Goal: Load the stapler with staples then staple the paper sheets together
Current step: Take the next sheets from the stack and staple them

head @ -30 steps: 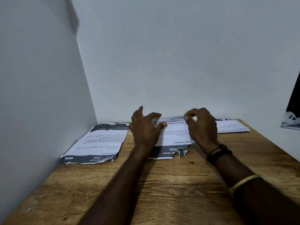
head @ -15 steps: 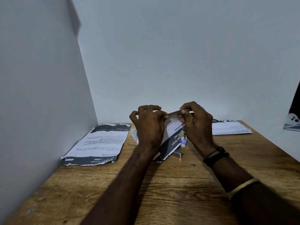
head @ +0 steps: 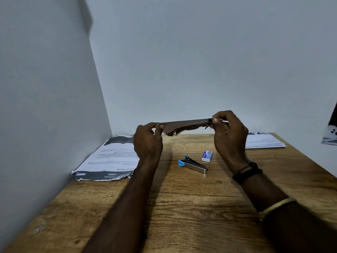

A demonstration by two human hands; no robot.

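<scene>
Both hands hold a paper sheet (head: pixel 184 126) up in the air, nearly flat and edge-on, so only its shaded underside shows. My left hand (head: pixel 147 143) pinches its left end and my right hand (head: pixel 228 136) pinches its right end. Below, on the wooden table (head: pixel 182 207), a metal stapler (head: pixel 193 164) with a blue end lies between my forearms. A small white and blue staple box (head: pixel 207 156) lies just behind it.
A printed sheet stack (head: pixel 109 159) lies at the left against the side wall. Another printed sheet (head: pixel 262 141) lies at the back right. White walls close the table at the left and back. A dark and white object (head: pixel 330 132) hangs at the right edge.
The sheet lay on the table over the stapler; both hands gripped it, tilted it and lifted it into the air. The stapler and staple box are now uncovered.
</scene>
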